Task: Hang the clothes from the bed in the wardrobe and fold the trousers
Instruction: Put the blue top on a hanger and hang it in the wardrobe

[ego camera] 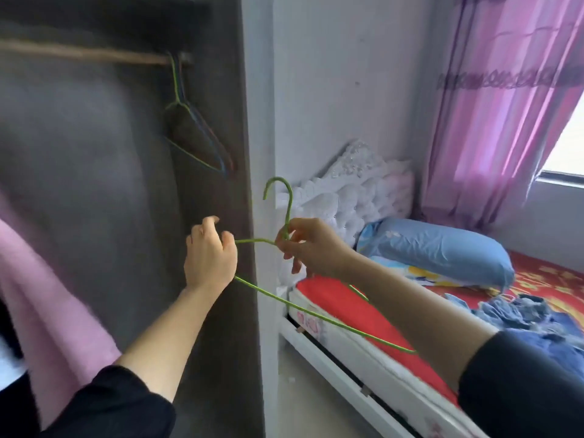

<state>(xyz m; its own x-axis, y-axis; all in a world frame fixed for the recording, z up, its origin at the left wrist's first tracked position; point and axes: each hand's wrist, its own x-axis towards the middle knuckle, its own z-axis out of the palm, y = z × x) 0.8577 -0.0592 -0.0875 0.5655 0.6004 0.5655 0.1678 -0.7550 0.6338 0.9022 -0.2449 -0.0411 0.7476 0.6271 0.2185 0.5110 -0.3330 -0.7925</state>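
Bedroom corner with pale walls, taking in the following. Open wardrobe (94, 184), dark inside, is filling the left half of the frame. Bed (341, 298) with a red sheet and white frame is running from the centre toward the lower right. Purple curtain (493, 121) is hanging at the upper right beside a window (568, 147). Pink garment (47, 295) is hanging at the lower left edge, inside the wardrobe. White tufted headboard (354, 191) is standing against the wall at centre right, and a blue pillow (442, 251) is lying just below it on the sheet. Heap of blue clothes (531, 314) is lying on the bed at the right edge, still unhung. Wooden rail (79, 53) is crossing the wardrobe at the upper left, and a few wire hangers (196, 134) are hanging bare from its right end. Left hand (210, 254), in a black sleeve, is curling its fingers round the left shoulder of a green hanger (288, 210) at the centre of the frame, in front of the wardrobe's side panel. Right hand (309, 245), also in a black sleeve, is pinching the same hanger at the neck, just under the hook. Hanger is carrying no garment, its hook is pointing up, and its bottom wire is slanting down toward the lower right, passing over the bed's edge.
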